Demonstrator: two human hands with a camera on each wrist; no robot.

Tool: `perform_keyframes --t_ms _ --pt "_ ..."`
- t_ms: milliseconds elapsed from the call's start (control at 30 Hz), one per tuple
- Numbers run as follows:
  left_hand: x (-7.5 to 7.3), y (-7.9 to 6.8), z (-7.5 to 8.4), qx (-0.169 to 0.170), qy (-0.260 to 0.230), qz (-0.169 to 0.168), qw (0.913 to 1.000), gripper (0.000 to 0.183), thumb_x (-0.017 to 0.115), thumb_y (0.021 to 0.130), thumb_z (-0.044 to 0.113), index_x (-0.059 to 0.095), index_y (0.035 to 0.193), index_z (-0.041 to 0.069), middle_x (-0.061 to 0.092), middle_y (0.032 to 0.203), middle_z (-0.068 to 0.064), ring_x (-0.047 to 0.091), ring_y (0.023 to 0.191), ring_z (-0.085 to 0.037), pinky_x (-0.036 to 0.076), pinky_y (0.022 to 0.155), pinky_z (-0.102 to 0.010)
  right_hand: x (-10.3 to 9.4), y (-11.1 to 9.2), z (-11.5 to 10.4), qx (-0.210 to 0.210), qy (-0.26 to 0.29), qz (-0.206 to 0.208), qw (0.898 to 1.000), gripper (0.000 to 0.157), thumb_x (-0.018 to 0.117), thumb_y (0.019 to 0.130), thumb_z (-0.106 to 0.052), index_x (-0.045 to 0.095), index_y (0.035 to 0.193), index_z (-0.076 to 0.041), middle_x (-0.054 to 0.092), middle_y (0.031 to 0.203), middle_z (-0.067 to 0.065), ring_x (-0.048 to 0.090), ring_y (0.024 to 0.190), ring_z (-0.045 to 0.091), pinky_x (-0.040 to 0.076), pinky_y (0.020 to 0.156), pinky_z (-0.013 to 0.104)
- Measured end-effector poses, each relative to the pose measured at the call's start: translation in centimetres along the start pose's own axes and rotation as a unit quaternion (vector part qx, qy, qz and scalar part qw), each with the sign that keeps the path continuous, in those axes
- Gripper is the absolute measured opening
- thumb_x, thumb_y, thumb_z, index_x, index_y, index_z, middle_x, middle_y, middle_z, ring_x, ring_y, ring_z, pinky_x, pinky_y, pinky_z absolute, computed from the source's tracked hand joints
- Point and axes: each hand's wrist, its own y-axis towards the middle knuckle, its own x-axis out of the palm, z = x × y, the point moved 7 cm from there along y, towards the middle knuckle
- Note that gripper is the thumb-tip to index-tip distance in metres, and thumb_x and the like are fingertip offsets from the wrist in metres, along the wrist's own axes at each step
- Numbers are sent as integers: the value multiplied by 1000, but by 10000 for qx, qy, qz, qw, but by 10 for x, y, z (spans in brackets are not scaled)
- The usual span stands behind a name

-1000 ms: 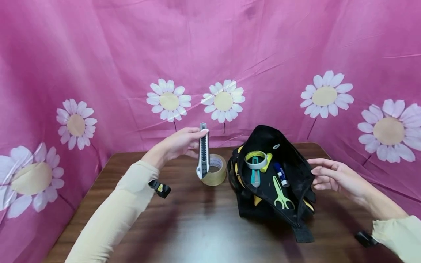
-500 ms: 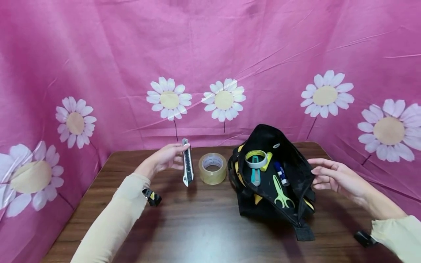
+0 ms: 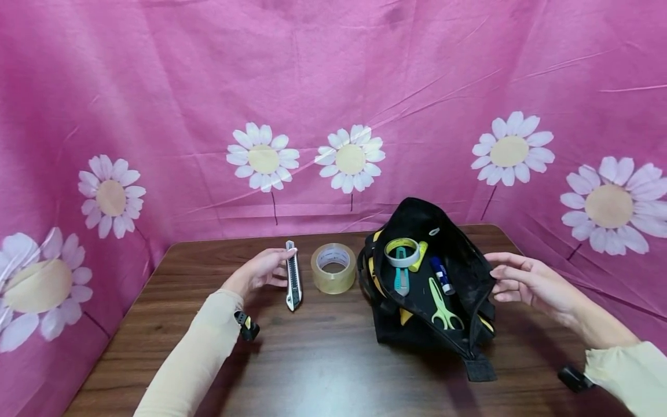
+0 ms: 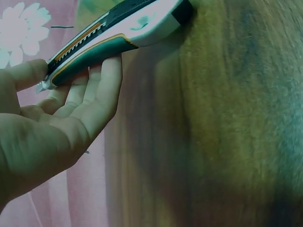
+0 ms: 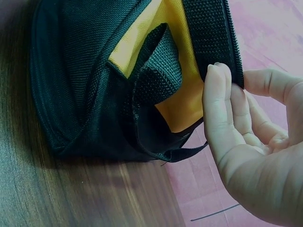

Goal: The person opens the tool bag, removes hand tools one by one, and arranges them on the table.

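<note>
My left hand [image 3: 264,270] pinches a silver and black utility knife [image 3: 294,277] between thumb and fingers, low over the table left of a roll of clear packing tape [image 3: 333,278]. In the left wrist view the utility knife [image 4: 99,42] shows green and orange trim, its far end close to the wood. My right hand [image 3: 531,284] pinches the zippered edge of a black and yellow tool bag [image 3: 385,324], holding its mouth wide. Inside lie a tape roll [image 3: 417,255], a teal cutter [image 3: 402,282], green scissors [image 3: 443,310], a blue-capped tube [image 3: 442,275] and a yellow item [image 3: 419,258].
The brown wooden table [image 3: 312,359] extends in front of the bag and both hands. Behind and beside it hangs a pink curtain [image 3: 312,69] with daisies. A strap loop [image 5: 163,71] sticks out from the bag's side near my right fingers.
My left hand has moved left and down with the utility knife, from in front of the packing tape to beside it. The right hand keeps its grip on the bag's edge.
</note>
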Motion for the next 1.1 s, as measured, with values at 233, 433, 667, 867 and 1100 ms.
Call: perform_keyframes --t_ms 233,433,667,867,1100 --pt "-1 4 -13 -150 -55 27 9999 39 48 108 19 46 137 -7 61 101 -8 67 88 -22 59 79 -40 0 0 0 9 -167 121 9998 48 28 108 6 62 136 -14 72 110 8 73 95 24 60 84 40" --pt "0 6 -19 -145 -94 32 9998 29 56 104 10 51 128 -4 64 97 -6 67 85 -19 60 76 -38 -2 0 -1 42 -261 271 9993 47 29 108 5 63 134 -15 72 107 6 74 92 23 61 81 38" --pt "0 9 -27 -232 119 146 9996 39 67 95 3 50 129 -5 70 94 -6 69 86 -18 61 76 -39 0 1 -1 46 -227 215 9995 48 29 108 5 63 134 -16 72 107 5 74 92 23 61 82 38" --pt "9 4 -26 -270 378 382 9982 41 69 94 5 51 130 -4 68 95 -7 66 84 -18 61 71 -37 0 0 0 40 -229 237 9994 48 29 108 5 63 134 -15 71 106 5 74 92 23 61 81 38" --pt "17 2 -26 -289 564 483 9968 42 68 93 5 51 130 -5 61 94 -10 58 83 -20 62 68 -36 -3 0 -3 55 -469 444 9979 46 32 108 5 64 133 -16 70 103 5 74 88 22 61 80 40"
